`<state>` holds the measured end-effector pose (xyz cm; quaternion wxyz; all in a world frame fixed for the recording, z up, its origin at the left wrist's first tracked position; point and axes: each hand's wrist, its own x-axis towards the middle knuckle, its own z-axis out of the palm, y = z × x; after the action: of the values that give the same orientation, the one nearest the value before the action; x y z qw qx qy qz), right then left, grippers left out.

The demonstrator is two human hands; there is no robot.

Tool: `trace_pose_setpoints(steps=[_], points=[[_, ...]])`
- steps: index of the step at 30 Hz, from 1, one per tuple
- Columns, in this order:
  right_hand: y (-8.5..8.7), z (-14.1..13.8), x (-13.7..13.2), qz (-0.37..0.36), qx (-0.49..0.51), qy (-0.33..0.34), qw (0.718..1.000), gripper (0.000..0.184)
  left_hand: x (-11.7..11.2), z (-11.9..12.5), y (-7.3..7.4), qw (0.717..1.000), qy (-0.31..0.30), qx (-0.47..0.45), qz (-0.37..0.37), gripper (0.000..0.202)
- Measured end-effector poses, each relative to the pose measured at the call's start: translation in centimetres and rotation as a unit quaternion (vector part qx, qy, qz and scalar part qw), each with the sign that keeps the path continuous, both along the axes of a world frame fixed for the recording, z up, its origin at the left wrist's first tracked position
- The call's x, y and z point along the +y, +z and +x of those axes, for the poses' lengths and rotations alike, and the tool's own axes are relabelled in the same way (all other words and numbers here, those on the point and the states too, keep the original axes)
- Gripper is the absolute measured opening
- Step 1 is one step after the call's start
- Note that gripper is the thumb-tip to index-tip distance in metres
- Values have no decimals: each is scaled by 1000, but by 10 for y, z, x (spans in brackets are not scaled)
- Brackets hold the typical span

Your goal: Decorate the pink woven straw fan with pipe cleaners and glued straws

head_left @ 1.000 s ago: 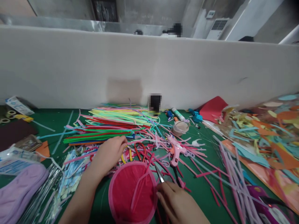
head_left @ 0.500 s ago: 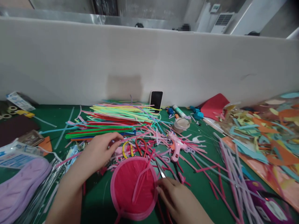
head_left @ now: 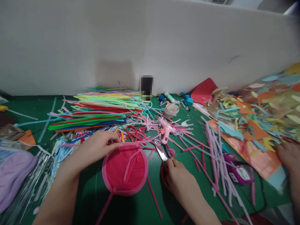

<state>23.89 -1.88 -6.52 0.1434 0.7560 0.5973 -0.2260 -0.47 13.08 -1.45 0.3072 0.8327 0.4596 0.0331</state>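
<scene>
A round red disc edged with pink pipe cleaner [head_left: 124, 170] lies on the green table [head_left: 194, 184] in front of me. My left hand [head_left: 97, 148] rests at its upper left edge, fingers curled and pinching the pink rim. My right hand [head_left: 179, 176] lies to the right of the disc, fingers closed on the handles of scissors [head_left: 160, 153], whose metal blades point up and left. A loose pink stem crosses the face of the disc.
Piles of coloured pipe cleaners [head_left: 98, 112] fill the table behind the disc. A pink glue gun [head_left: 166, 132], a tape roll [head_left: 172, 109], a glue stick [head_left: 168, 97] and a phone [head_left: 146, 87] lie further back. Cut paper scraps [head_left: 255, 122] cover the right side, where another person's hand [head_left: 289, 156] rests.
The camera has tipped down and right. My left hand has come from the yellow and red loops onto the disc's rim. My right hand has shifted right of the disc onto the scissors.
</scene>
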Motion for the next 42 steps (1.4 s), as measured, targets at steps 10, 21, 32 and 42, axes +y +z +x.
trace_pose_setpoints(steps=[10,21,32,42], points=[[3,9,6,115,125,-32,985,17,-26,-9,-20,997,74,10,-18,37],[-15,70,1,126,9,-118,985,17,-40,-1,-26,996,79,-26,-11,39],[-18,82,-34,115,164,-125,972,16,-47,16,-24,993,104,-61,-14,41],[-31,64,10,170,116,-106,973,22,-57,44,-13,995,46,-80,-24,34]])
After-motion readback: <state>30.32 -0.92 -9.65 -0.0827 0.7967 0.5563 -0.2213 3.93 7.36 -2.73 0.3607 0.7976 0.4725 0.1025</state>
